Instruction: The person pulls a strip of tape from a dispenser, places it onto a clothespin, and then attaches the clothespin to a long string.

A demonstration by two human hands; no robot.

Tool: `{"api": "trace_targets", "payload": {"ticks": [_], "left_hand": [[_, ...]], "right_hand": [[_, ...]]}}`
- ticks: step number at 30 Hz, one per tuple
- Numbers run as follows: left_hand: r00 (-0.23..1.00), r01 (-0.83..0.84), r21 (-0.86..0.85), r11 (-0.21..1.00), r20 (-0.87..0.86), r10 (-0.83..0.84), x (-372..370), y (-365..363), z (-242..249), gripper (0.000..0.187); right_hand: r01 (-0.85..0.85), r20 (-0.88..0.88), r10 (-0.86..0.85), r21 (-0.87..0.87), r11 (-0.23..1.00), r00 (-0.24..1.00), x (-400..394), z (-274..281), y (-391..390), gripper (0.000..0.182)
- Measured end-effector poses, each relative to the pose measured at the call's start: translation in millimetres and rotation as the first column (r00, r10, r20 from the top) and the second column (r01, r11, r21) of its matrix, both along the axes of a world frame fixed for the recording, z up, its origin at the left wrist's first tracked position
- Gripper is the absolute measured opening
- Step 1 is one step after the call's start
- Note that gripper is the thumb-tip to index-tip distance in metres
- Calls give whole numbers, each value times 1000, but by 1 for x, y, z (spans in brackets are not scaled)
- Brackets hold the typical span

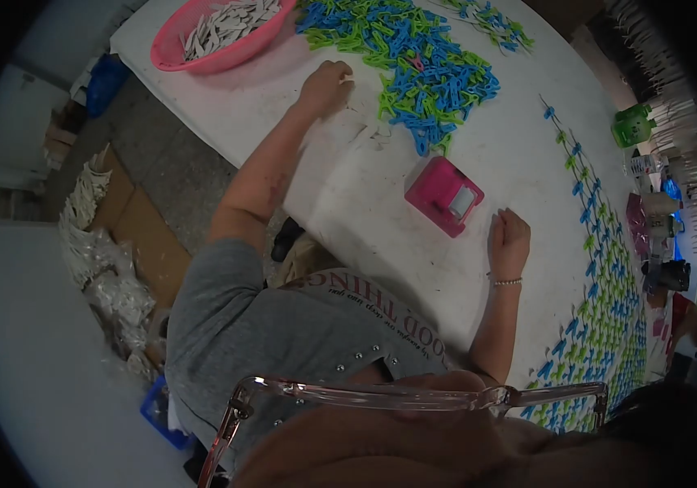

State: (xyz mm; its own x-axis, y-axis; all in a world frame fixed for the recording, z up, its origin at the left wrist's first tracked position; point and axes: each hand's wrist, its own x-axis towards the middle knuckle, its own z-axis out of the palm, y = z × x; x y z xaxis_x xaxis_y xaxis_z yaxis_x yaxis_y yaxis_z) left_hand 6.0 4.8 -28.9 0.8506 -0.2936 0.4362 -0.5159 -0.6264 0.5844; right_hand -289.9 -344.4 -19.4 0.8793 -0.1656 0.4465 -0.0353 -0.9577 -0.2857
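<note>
1. The left hand [325, 84] reaches far out over the white counter [348, 203], its grip pinched on a small pale piece [347, 80] right at the edge of the pile of blue and green clips [413, 61].
2. A few more pale pieces [369, 134] lie loose on the counter just beside that hand.
3. The right hand [509, 241] rests on the counter near the pink box [443, 195], fingers curled in; whether its grip holds anything, I cannot tell.
4. A pink basket [171, 45] of pale pieces sits beyond the left hand.
5. Rows of clips [600, 268] run along the right side.
</note>
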Motion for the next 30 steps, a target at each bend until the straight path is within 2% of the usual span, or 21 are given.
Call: {"api": "trace_targets", "payload": {"ticks": [1,2,6,8,10,11,13,15,16,17,19,20,22,23,25,29,30], "left_hand": [[994,-4,70,998,-107,11,3,11,-1,22],[977,1,141,990,-209,29,5,18,-3,25],[983,107,125,986,-160,-86,3,20,-13,30],[946,134,137,981,-312,-86,4,20,-7,29],[947,117,56,992,-307,-94,1,24,4,26],[959,118,49,992,-266,-101,2,26,13,24],[967,142,31,989,-217,-133,-8,13,35,21],[926,194,-326,925,-251,-283,-26,0,59,16],[923,208,-331,920,-244,-297,-38,-9,67,16],[892,265,-455,850,-218,-395,-54,-25,75,15],[796,371,-617,694,-174,-580,-87,-51,91,12],[792,379,-616,690,-170,-586,-101,-62,94,12],[695,491,-625,607,-140,-706,-125,-83,97,9],[691,495,-626,603,-137,-709,-133,-90,97,9],[605,553,-655,515,-108,-788,-144,-100,93,8],[617,552,-663,506,-83,-783,-149,-110,82,8],[621,577,-648,498,-48,-782,-147,-112,81,8]], "right_hand": [[-19,95,26,-66,998,995,-1,-2,4,15],[-19,99,25,-62,998,995,-1,-2,6,15],[53,58,-53,-6,999,997,7,0,10,12],[103,63,-102,-13,995,993,5,0,8,12],[41,84,-42,16,999,996,1,1,6,12],[80,92,-80,7,997,993,-1,4,5,12],[99,87,-134,329,939,987,-4,11,5,13],[76,154,-121,271,960,981,-2,26,7,13],[31,209,-78,219,975,975,0,36,12,13],[41,215,-88,215,976,973,0,47,23,13],[-120,169,34,530,839,985,4,67,53,16],[-115,173,26,529,841,985,6,71,67,16],[-238,160,199,845,479,967,9,76,88,18],[-237,161,195,844,482,968,10,73,90,18],[-175,101,256,942,286,961,13,63,92,19],[-105,29,245,946,306,969,9,57,77,16],[-135,47,222,906,402,974,9,55,73,14]]}}
